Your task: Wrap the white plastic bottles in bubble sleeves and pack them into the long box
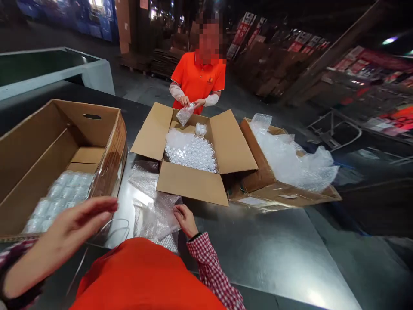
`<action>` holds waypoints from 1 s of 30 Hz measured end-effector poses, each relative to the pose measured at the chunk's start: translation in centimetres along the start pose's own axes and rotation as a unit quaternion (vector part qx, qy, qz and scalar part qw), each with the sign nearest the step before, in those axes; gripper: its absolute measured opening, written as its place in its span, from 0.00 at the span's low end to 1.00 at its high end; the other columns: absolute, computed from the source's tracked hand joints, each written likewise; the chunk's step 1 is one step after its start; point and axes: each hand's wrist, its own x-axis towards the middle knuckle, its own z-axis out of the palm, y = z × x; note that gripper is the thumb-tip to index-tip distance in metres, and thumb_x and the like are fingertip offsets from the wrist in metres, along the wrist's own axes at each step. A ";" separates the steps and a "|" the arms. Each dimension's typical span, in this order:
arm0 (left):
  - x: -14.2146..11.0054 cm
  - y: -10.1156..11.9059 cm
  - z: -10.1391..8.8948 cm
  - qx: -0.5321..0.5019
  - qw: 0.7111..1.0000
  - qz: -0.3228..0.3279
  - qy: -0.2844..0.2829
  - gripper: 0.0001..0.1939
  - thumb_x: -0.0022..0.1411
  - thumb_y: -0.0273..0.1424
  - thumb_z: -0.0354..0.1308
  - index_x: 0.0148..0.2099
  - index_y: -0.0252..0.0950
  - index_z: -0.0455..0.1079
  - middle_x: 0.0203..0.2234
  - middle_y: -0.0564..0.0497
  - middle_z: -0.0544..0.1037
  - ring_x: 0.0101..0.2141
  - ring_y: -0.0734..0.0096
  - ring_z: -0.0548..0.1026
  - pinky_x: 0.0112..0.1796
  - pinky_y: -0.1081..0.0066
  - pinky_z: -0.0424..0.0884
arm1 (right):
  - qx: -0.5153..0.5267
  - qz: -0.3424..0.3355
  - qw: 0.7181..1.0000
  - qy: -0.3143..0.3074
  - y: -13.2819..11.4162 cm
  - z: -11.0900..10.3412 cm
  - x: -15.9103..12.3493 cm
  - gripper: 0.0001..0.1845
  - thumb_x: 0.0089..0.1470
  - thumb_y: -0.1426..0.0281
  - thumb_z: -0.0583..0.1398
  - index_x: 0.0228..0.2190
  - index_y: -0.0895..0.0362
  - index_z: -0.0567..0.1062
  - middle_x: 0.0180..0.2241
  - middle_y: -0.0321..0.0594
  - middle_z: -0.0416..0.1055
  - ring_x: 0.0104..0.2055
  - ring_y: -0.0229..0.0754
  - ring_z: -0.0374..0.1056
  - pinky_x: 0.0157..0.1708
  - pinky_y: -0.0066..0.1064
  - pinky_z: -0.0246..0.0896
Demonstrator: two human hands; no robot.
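Clear bubble wrap bags (155,215) lie on the metal table in front of me. My right hand (186,220) is closed at their right edge, with the bubble wrap between thumb and fingers. My left hand (82,221) is in the air near the front right corner of the long carton (108,172). Its fingers are stretched out and hold nothing. Wrapped, whitish bundles (64,198) sit in rows in that carton. Ahead of me, an open carton (193,183) holds many clear, round-topped pieces (190,153) and a small wrapped bundle (200,128).
A person in an orange shirt (196,79) stands behind the middle carton, holding a bubble wrap bag (185,114). Another carton (261,165) at right overflows with bubble wrap bags (287,159). The metal table (271,245) extends right. A white strap (118,221) lies near my left hand.
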 end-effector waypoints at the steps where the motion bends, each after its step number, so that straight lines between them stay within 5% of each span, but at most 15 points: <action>1: 0.0 -0.2 1.8 -0.032 0.999 -0.003 -0.036 0.22 0.58 0.48 0.55 0.51 0.44 0.69 0.48 0.51 0.75 0.45 0.63 0.75 0.42 0.70 0.75 | 0.030 -0.037 0.998 -0.033 -0.9 -0.9 -0.5 0.10 0.54 0.69 0.55 0.34 0.57 0.76 0.34 0.42 0.70 0.39 0.42 0.67 0.43 0.32 0.62; 5: 2.3 -1.4 7.3 -0.062 0.996 0.012 -0.058 0.34 0.57 0.47 0.57 0.62 0.39 0.56 0.62 0.46 0.57 0.60 0.56 0.59 0.60 0.58 0.56 | 0.207 -0.152 0.950 -0.175 -4.4 -5.1 -1.6 0.13 0.56 0.62 0.57 0.34 0.55 0.79 0.39 0.42 0.69 0.44 0.43 0.65 0.47 0.35 0.59; 7: 3.9 -1.9 9.2 -0.120 0.986 -0.015 -0.118 0.41 0.55 0.49 0.59 0.64 0.35 0.53 0.63 0.41 0.53 0.62 0.55 0.53 0.61 0.55 0.48 | 0.285 -0.152 0.918 -0.232 -5.7 -6.6 -1.4 0.13 0.52 0.60 0.61 0.32 0.55 0.81 0.42 0.43 0.70 0.46 0.45 0.64 0.50 0.35 0.57; 11: 5.8 -2.1 11.4 -0.347 0.884 -0.085 -0.301 0.33 0.51 0.45 0.65 0.56 0.34 0.65 0.53 0.40 0.70 0.54 0.59 0.66 0.55 0.63 0.61 | 0.391 -0.062 0.868 -0.300 -6.6 -7.5 -0.7 0.16 0.42 0.57 0.68 0.24 0.59 0.80 0.28 0.40 0.73 0.31 0.40 0.66 0.37 0.31 0.62; 14: 6.2 -1.5 11.8 -0.414 0.837 -0.125 -0.335 0.23 0.51 0.38 0.67 0.48 0.34 0.72 0.39 0.46 0.76 0.37 0.70 0.74 0.41 0.70 0.70 | 0.399 -0.050 0.872 -0.281 -6.4 -7.3 -0.2 0.17 0.40 0.58 0.69 0.25 0.60 0.79 0.26 0.38 0.73 0.28 0.38 0.65 0.33 0.29 0.61; 20: 6.6 -0.6 11.5 -0.443 0.855 -0.130 -0.235 0.16 0.49 0.36 0.68 0.39 0.32 0.73 0.33 0.49 0.72 0.31 0.74 0.70 0.34 0.71 0.71 | 0.464 0.027 0.877 -0.118 -5.7 -7.1 0.2 0.22 0.41 0.61 0.69 0.41 0.54 0.76 0.38 0.38 0.75 0.36 0.38 0.69 0.41 0.30 0.61; 24: 6.9 -0.7 11.2 -0.428 0.885 -0.100 -0.154 0.14 0.53 0.38 0.65 0.36 0.34 0.68 0.31 0.52 0.69 0.32 0.74 0.68 0.33 0.73 0.70 | 0.542 0.064 0.825 -0.149 -4.6 -6.4 -0.3 0.34 0.35 0.63 0.71 0.47 0.55 0.73 0.44 0.43 0.73 0.42 0.44 0.70 0.44 0.34 0.63; 30: 7.0 -3.0 10.3 -0.361 0.927 -0.078 -0.061 0.17 0.53 0.40 0.63 0.38 0.33 0.66 0.29 0.54 0.67 0.30 0.75 0.66 0.29 0.76 0.66 | 0.583 0.102 0.802 -0.077 -4.1 -5.3 -0.7 0.21 0.36 0.69 0.71 0.36 0.57 0.76 0.30 0.36 0.73 0.27 0.35 0.66 0.28 0.25 0.62</action>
